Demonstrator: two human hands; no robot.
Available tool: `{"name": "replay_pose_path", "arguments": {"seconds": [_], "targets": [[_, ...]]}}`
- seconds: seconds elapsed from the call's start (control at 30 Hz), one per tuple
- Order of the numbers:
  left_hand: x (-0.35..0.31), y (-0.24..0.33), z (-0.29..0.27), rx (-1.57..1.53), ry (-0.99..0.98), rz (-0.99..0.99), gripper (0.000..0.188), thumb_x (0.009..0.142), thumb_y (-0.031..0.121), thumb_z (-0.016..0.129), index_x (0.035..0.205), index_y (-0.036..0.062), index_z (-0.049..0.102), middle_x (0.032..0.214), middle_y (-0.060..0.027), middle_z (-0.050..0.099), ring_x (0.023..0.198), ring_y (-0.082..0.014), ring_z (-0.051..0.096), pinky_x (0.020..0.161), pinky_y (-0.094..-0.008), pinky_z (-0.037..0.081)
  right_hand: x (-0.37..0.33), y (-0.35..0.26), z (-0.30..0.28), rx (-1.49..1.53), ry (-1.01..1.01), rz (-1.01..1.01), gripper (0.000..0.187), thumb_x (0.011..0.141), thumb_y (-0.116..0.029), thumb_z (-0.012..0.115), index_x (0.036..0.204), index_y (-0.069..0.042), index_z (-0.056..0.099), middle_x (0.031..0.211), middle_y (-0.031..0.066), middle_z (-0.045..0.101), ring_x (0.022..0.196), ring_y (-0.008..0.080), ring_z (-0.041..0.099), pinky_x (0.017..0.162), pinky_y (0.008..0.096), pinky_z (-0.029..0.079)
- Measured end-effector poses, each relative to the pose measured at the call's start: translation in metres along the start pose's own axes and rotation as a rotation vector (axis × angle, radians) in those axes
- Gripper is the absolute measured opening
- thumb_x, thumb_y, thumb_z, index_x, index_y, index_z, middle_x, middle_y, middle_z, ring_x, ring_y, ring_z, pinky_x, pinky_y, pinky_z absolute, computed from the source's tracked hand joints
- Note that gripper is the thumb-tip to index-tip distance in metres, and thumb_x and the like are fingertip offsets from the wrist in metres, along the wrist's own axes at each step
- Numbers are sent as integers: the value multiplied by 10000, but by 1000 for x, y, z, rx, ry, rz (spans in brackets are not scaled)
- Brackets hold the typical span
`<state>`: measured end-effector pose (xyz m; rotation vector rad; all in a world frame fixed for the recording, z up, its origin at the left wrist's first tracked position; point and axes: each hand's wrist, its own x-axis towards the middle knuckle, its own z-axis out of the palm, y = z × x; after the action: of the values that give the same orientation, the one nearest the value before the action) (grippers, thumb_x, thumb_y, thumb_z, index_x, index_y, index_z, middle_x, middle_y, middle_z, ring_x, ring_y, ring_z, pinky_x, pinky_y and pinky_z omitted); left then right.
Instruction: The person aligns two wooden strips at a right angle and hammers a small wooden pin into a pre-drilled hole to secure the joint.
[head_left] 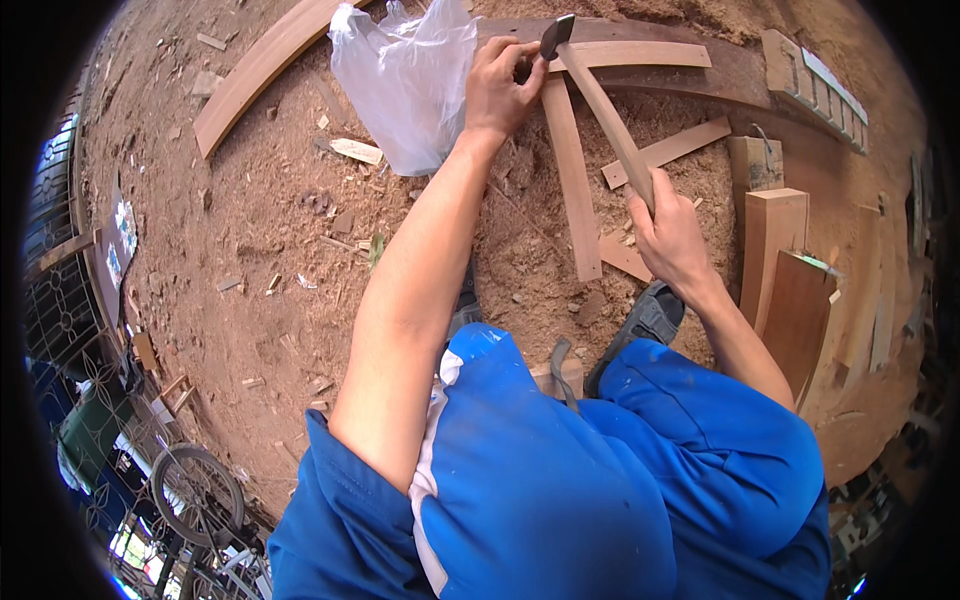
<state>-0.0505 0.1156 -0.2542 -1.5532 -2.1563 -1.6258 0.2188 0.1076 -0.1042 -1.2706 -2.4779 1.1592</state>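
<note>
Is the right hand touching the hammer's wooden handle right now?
Touching. The head view shows the right hand closed around the lower end of the hammer handle, with the handle running straight into the fist and no gap visible.

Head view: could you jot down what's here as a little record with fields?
Place: sawdust-covered ground strewn with wood scraps
Left hand: left hand pinching at the top end of a wooden strip, beside the hammer's head
Right hand: right hand gripping the wooden handle of a hammer
Nearby: clear plastic bag, curved wooden plank, upright wood blocks
Clothing: blue trousers, grey sandal
Lower left: bicycle wheel
</note>
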Motion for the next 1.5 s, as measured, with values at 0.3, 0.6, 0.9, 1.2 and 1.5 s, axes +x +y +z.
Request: {"name": "replay_pose_path", "arguments": {"seconds": [0.3,0.6,0.9,1.2,1.5], "targets": [[-1,-2,0,31,5,11,222,900,230,781,1035,54,786,1051,-93,706,754,-191,716,723,-323,599,4,-7,-5,-28,-15,12,238,1039,-105,555,1230,35,540,725,229,655,681,407,705,598,474,504],[-1,-4,1,2,8,0,223,900,227,786,1035,49,783,1049,-100,706,756,-191,721,701,-318,599,5,-7,2,-13,-8,4,245,1039,-133,557,1212,40,538,762,276,667,738,460,705,625,508,507],[0,-3,0,17,7,2,222,897,229,787,1027,49,788,1042,-86,709,756,-179,716,688,-311,600,2,-5,8,-18,-19,22,254,1040,-149,556,1203,43,528,739,266,664,703,464,697,614,528,509],[-1,-4,0,24,0,0,222,915,228,778,1051,52,787,1048,-77,707,753,-163,710,688,-302,600,-1,-5,10,101,44,-44,249,1064,-147,546,1222,45,534,683,180,637,609,300,689,543,425,488],[0,-6,-12,34,-117,71,340,921,258,792,1202,70,756,1139,-98,698,851,-199,739,766,-321,612,-7,14,14,57,23,-17,252,1064,-162,555,1222,34,554,703,190,648,612,290,686,546,430,482]]}}
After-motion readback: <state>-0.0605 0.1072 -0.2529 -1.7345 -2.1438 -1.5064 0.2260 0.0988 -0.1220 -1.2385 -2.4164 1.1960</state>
